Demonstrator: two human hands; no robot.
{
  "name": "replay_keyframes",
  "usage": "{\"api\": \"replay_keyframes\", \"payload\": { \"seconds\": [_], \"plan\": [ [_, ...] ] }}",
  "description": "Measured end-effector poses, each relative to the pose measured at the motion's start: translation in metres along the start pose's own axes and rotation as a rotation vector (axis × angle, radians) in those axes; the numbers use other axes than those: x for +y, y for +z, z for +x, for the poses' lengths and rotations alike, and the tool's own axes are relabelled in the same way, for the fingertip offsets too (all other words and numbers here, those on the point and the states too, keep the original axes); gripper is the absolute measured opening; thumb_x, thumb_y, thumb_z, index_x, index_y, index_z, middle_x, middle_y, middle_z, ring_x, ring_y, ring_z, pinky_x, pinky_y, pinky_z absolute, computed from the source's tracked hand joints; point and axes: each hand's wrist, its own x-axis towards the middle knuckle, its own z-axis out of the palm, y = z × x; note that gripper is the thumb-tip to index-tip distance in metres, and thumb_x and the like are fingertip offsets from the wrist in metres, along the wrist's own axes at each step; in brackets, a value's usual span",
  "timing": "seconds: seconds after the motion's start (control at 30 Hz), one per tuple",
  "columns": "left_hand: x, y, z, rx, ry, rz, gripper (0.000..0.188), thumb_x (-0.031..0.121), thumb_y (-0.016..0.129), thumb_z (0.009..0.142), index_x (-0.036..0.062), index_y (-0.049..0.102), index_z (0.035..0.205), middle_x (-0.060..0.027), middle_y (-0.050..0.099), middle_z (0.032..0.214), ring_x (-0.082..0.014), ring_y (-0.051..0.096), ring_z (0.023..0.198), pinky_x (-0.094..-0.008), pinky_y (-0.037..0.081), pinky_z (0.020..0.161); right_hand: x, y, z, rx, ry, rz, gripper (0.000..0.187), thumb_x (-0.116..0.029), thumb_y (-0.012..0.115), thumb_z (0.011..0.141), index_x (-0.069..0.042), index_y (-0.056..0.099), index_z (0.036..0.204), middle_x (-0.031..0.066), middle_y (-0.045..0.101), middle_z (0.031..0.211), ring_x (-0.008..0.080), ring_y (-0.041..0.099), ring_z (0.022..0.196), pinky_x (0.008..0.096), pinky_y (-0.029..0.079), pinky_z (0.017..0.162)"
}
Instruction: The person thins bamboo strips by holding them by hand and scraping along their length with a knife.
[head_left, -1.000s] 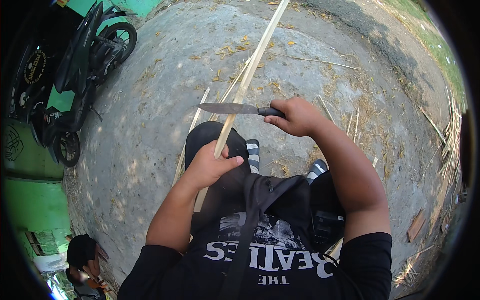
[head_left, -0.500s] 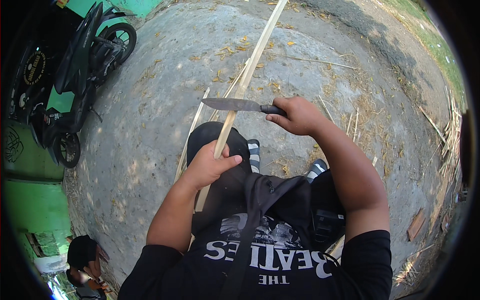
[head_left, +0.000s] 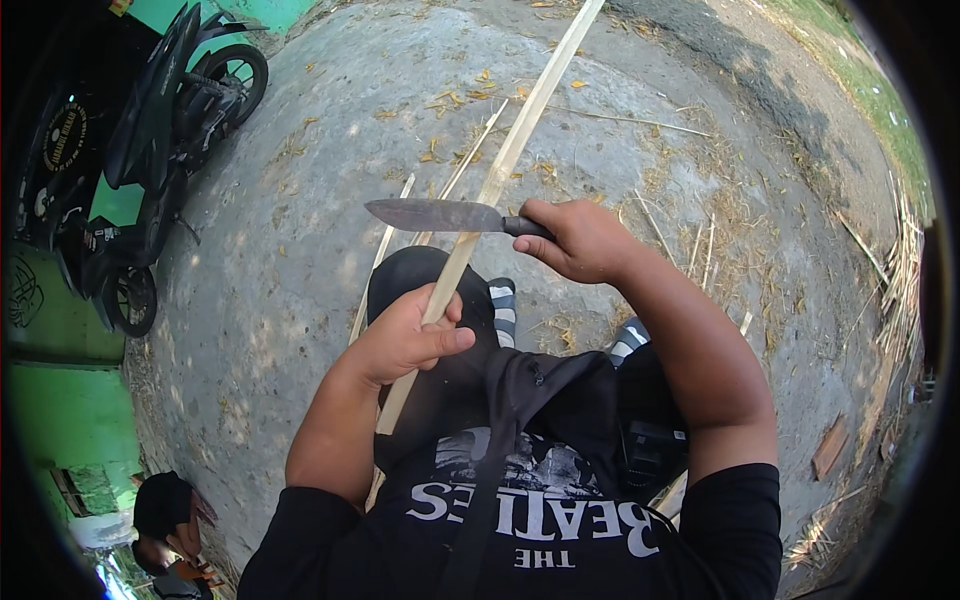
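A long pale strip of wood or bamboo [head_left: 527, 120] slants across my left knee and reaches away to the far edge of the view. Around its near part my left hand [head_left: 415, 332] is closed, with the strip's end sticking out below the wrist. My right hand [head_left: 575, 240] grips the dark handle of a large knife [head_left: 435, 215]. The broad grey blade lies crosswise over the strip, a little beyond my left hand, its tip pointing left. Whether the edge bites into the strip I cannot tell.
More thin strips [head_left: 390, 240] lie on the concrete ground beside my left leg. A pile of sticks [head_left: 903, 270] is at the far right, near a brown block [head_left: 830, 447]. At the left stands a black motorcycle [head_left: 150, 150]; another person [head_left: 165, 520] crouches at lower left.
The knife has slid left and slightly nearer across the strip with my right hand. The strip's far part has swung a little to the right; my left hand keeps its hold.
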Motion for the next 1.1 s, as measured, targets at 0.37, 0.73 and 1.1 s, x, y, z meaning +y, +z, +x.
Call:
{"api": "replay_keyframes", "payload": {
  "seconds": [0.37,0.73,1.1],
  "plan": [
    [-0.007,-0.018,0.044,-0.244,-0.02,-0.306,0.022,0.003,0.064,0.095,0.0135,0.046,0.102,0.0062,0.042,0.074,-0.0007,0.03,0.05,-0.0195,0.023,0.043,0.004,-0.011,-0.003,-0.098,0.123,0.008,0.041,-0.048,0.054,0.103,-0.007,0.056,0.105,0.0218,0.065,0.078,0.0464,0.065,0.081,0.0561,0.048,0.072],
    [-0.007,-0.027,0.048,-0.284,-0.042,-0.396,0.017,0.001,0.057,0.096,0.013,0.046,0.1,0.0058,0.039,0.071,-0.0013,0.028,0.05,-0.0199,0.021,0.042,0.018,-0.009,-0.003,-0.016,0.065,-0.043,0.041,-0.048,0.055,0.103,-0.007,0.058,0.109,0.0208,0.067,0.088,0.0444,0.066,0.086,0.0533,0.05,0.075],
    [-0.006,-0.025,0.05,-0.281,-0.063,-0.346,0.015,0.003,0.058,0.096,0.0139,0.049,0.1,0.0074,0.038,0.07,-0.0014,0.028,0.051,-0.0214,0.022,0.044,0.019,-0.015,-0.006,0.019,0.03,0.048,0.039,-0.042,0.068,0.096,-0.007,0.058,0.111,0.0183,0.07,0.089,0.0419,0.068,0.084,0.0501,0.051,0.072]
  ]
}}
